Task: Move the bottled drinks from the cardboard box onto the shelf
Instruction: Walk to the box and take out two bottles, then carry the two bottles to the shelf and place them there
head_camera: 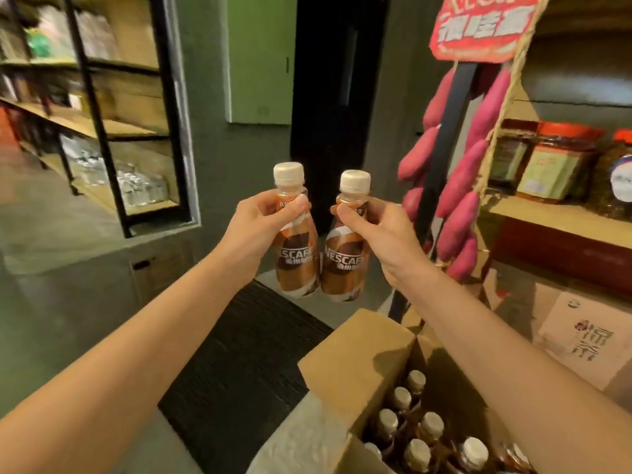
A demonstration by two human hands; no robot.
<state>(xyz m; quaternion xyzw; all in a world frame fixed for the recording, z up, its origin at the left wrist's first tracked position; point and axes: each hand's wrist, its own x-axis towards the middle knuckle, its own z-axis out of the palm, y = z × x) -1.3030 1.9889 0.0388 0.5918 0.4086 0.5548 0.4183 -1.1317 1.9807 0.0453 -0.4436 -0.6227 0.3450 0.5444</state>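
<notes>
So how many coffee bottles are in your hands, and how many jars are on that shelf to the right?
Coffee bottles held: 2, left bottle in the left hand, right bottle in the right hand
Jars on the shelf: 3 in view
Total: 5

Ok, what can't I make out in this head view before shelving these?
Head view:
- Open brown cardboard box: cut off by the bottom edge and right forearm; bottle count unknown.
- Two brown white-capped coffee bottles: upper labels hidden under the left hand and right hand.
- Black-framed wooden shelving at left: blurred; contents unreadable.
- Red hanging sign: top cropped.
</notes>
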